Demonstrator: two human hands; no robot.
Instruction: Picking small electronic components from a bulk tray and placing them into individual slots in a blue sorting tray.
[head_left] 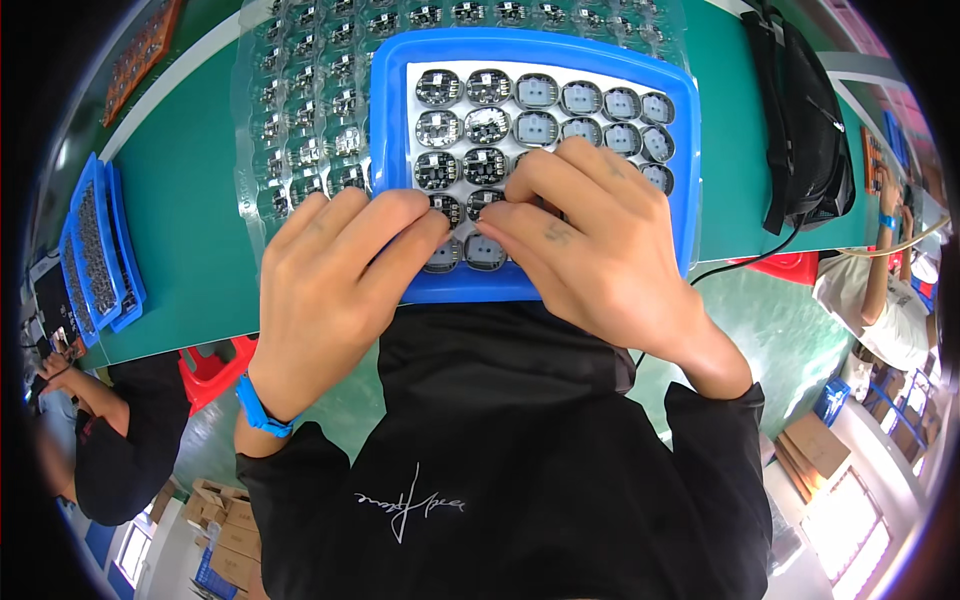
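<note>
A blue tray [535,45] with a white liner holds rows of small round black housings. The two left columns mostly carry dark circuit boards [437,88]; the columns to their right show grey insides [537,91]. Two grey-bottomed housings [486,251] sit in the nearest row. Over the lower left part of the tray, my left hand [340,270] is closed, thumb and index fingertips pressed together. My right hand [600,235] pinches just beside it, the fingertips close to a board. Something small and pale shows between the two hands, too small to name. My fingers hide several housings.
A clear plastic blister sheet [310,110] with several circuit boards lies under and left of the tray on the green table [190,220]. A black bag [800,120] with a cable rests at right. Blue trays [100,245] stand at left. Other people work on both sides.
</note>
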